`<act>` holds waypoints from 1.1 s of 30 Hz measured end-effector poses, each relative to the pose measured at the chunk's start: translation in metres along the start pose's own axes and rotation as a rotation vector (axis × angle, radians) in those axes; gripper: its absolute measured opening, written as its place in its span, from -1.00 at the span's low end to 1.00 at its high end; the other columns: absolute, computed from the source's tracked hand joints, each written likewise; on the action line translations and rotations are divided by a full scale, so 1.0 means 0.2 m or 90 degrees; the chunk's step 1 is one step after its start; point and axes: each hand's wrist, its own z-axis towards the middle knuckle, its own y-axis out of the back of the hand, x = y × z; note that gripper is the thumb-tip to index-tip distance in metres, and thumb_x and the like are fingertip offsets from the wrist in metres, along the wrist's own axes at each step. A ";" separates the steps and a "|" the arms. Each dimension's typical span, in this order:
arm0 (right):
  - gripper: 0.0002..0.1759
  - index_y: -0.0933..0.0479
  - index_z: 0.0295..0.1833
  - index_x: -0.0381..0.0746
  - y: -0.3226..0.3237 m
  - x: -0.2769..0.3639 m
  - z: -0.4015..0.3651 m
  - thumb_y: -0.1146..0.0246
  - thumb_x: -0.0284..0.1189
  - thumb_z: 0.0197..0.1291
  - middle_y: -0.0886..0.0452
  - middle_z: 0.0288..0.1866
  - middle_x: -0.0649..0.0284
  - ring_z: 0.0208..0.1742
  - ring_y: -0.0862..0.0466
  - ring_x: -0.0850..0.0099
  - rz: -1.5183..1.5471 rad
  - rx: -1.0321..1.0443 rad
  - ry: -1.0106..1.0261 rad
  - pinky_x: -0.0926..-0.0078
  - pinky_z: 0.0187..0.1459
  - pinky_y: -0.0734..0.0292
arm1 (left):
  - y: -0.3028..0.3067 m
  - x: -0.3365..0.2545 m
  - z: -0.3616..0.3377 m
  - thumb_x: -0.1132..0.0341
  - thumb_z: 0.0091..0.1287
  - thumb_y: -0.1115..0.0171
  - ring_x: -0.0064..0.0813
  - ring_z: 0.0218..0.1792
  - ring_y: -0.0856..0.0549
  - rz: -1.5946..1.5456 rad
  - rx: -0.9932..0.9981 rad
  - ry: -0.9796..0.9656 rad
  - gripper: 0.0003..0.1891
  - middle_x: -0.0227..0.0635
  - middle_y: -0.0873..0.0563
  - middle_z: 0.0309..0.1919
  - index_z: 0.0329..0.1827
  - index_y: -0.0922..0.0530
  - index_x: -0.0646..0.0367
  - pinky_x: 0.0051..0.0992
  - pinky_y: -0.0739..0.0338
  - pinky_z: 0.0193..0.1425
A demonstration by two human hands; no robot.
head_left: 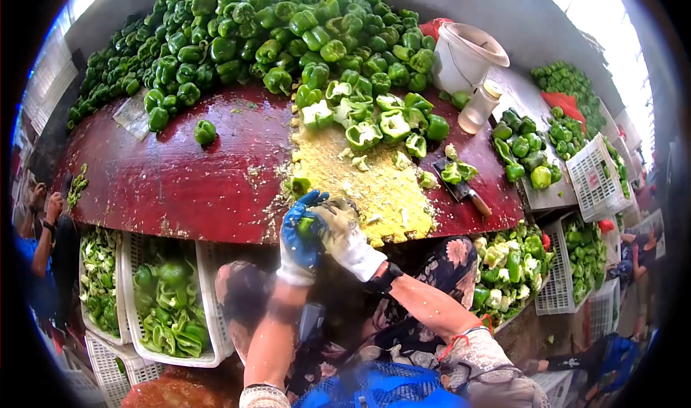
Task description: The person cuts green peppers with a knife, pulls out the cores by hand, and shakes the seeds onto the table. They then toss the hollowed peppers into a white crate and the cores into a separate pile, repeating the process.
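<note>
My left hand [301, 234], in a blue-coated glove, is closed around a green bell pepper [307, 227] over the table's front edge. Against it, my right hand [344, 229] in a dirty white glove has its fingers curled in; what they grip, if anything, is hidden. Just behind the hands, a piece of green pepper [299, 186] rests at the corner of a yellow mat [392, 210] strewn with seeds and scraps. Halved bell peppers [363, 134] lie at the mat's far end. A knife [464, 192] with a wooden handle lies to the right.
A large heap of whole bell peppers [237, 37] covers the back of the red table [180, 185]. A white bucket [464, 55] and a jar [481, 107] stand right. Below are a crate of cut peppers [129, 278] and pepper scraps [511, 264]. Another person's hands [49, 206] show far left.
</note>
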 end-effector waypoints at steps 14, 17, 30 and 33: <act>-0.59 -0.50 0.25 -0.24 -0.08 -0.04 0.07 -0.22 -0.44 0.30 -0.63 0.10 -0.10 0.16 -0.56 -0.09 0.231 -0.046 -0.397 0.08 0.25 -0.44 | 0.03 0.14 0.03 0.37 0.36 -0.04 -0.26 0.34 -0.54 0.348 0.042 -0.260 -0.45 -0.05 -0.54 0.34 0.42 -0.36 0.39 -0.30 -0.33 0.51; -0.68 -0.51 0.20 -0.29 -0.07 -0.03 0.13 -0.15 -0.47 0.37 -0.69 -0.03 0.04 -0.08 -0.70 0.14 0.324 -0.063 -0.488 0.20 -0.01 -0.62 | -0.08 0.07 0.04 0.37 0.29 -0.07 -0.28 0.39 -0.49 -0.010 0.050 -0.105 -0.37 -0.08 -0.51 0.37 0.47 -0.31 0.36 -0.33 -0.27 0.54; -0.61 -0.46 0.34 -0.17 0.03 -0.22 0.06 -0.15 -0.45 0.43 -0.70 0.02 0.11 -0.30 -0.74 0.38 0.419 -0.160 -0.313 0.55 -0.32 -0.70 | 0.02 0.15 0.09 0.55 0.32 -0.10 -0.31 0.21 -0.65 0.145 0.038 -0.074 -0.52 -0.15 -0.61 0.25 0.34 -0.45 0.25 -0.33 -0.64 0.27; -0.77 -0.61 0.11 -0.12 0.10 -0.28 0.13 -0.11 -0.42 0.47 -0.70 -0.34 0.21 -0.44 -0.65 0.49 0.964 -0.236 -0.742 0.54 -0.39 -0.60 | -0.07 0.13 0.03 0.61 0.31 -0.09 -0.32 0.17 -0.66 0.053 0.009 -0.042 -0.51 -0.22 -0.62 0.18 0.34 -0.46 0.17 -0.37 -0.67 0.22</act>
